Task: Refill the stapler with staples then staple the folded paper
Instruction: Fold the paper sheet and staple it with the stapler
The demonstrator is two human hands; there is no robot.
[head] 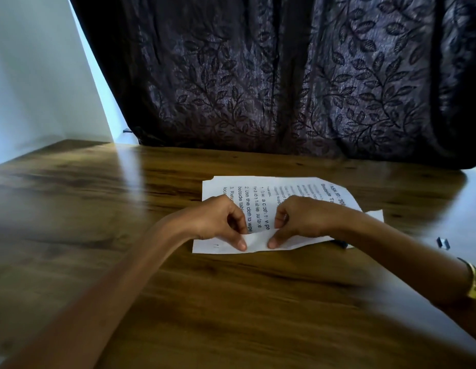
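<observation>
A white printed sheet of paper (274, 190) lies on the wooden table (125, 209), its near edge turned up and folded over. My left hand (221, 219) pinches that folded near edge from the left. My right hand (303, 219) pinches the same edge from the right, a little apart from the left. A dark blue object (342, 243), perhaps the stapler, peeks out from under the paper's right side beneath my right forearm; most of it is hidden. A small metallic strip, likely staples (443, 243), rests on the table at the far right.
A dark leaf-patterned curtain (284, 75) hangs along the table's far edge. A pale wall (32, 75) stands at the left. My right wrist wears a gold bangle (474, 282).
</observation>
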